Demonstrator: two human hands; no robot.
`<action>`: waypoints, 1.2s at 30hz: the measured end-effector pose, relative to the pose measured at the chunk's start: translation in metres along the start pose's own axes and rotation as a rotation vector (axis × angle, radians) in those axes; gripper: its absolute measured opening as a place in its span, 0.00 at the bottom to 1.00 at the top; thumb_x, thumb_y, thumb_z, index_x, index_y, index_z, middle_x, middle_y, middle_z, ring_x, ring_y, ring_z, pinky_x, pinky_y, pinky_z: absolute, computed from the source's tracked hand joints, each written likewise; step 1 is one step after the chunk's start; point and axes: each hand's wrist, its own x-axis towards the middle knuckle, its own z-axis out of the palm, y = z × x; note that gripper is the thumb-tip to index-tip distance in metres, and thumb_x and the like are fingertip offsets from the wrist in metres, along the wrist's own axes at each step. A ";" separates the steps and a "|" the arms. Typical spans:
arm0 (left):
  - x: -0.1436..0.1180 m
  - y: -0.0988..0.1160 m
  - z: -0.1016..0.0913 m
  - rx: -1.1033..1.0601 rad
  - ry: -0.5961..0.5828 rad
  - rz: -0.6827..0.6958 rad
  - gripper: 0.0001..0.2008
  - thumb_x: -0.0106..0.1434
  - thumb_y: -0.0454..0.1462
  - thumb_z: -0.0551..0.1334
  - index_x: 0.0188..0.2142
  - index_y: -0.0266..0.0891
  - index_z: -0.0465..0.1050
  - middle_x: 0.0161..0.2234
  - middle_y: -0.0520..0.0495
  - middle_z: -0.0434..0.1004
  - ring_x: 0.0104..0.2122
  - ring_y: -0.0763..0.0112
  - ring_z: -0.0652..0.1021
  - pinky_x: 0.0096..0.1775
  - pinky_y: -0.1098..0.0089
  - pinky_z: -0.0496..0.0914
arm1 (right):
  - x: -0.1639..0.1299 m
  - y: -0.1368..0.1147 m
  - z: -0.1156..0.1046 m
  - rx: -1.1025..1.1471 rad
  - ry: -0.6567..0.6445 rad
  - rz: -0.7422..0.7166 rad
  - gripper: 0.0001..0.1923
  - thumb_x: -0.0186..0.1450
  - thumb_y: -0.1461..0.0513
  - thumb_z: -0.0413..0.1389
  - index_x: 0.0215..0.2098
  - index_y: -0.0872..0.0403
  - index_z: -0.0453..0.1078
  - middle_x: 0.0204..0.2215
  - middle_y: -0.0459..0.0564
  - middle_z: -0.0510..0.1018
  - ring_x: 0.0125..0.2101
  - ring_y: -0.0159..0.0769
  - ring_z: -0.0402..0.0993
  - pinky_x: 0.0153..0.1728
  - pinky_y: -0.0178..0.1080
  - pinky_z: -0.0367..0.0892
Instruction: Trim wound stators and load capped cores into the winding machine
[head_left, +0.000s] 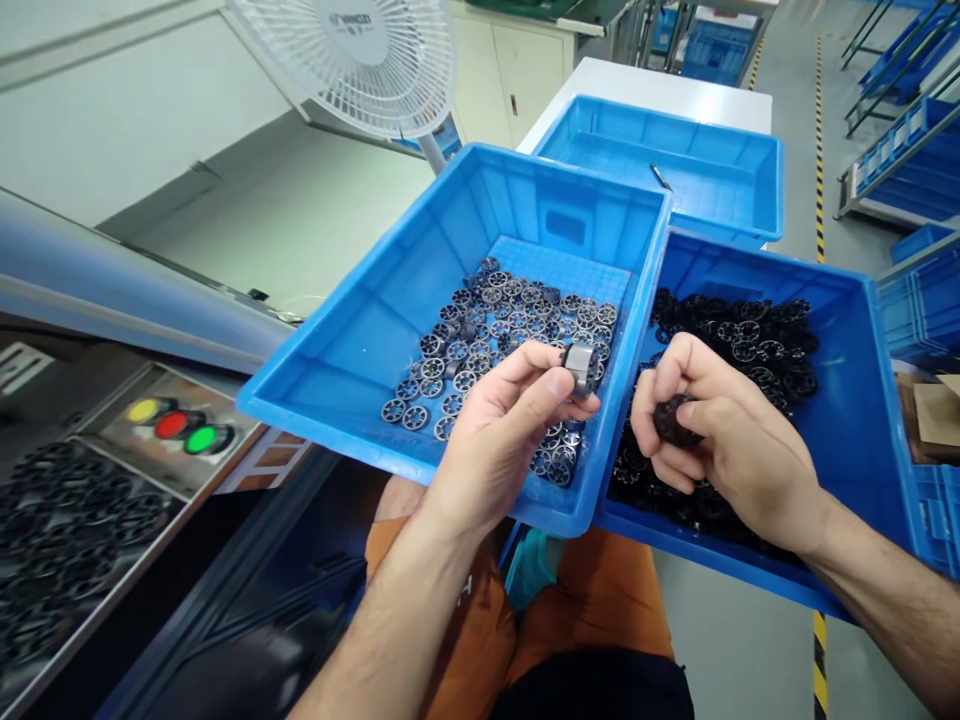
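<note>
My left hand point(504, 425) pinches a small grey wheel-shaped part point(582, 364) between thumb and fingers above the left blue tray point(352, 330). That tray holds several grey spoked ring parts point(501, 322) lying flat. My right hand point(720, 430) curls around a black ring part point(670, 420) over the right blue tray point(862, 420), which is filled with a pile of black ring parts point(757, 340). The two hands are close together, at the rim where the trays meet.
A third blue tray point(720, 150) with a thin pen-like object sits behind on a white table. A white fan point(360, 60) stands at upper left. At lower left a machine panel has yellow, red and green buttons point(176, 425) and more black rings point(60, 530). Orange trousers show below.
</note>
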 end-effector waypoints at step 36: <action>0.000 0.000 -0.002 0.077 -0.120 -0.005 0.16 0.66 0.48 0.85 0.39 0.40 0.86 0.36 0.51 0.90 0.36 0.75 0.89 0.43 0.80 0.84 | 0.012 -0.004 -0.008 -0.334 0.137 -0.349 0.11 0.71 0.65 0.76 0.48 0.43 0.92 0.42 0.45 0.85 0.40 0.32 0.85 0.34 0.29 0.83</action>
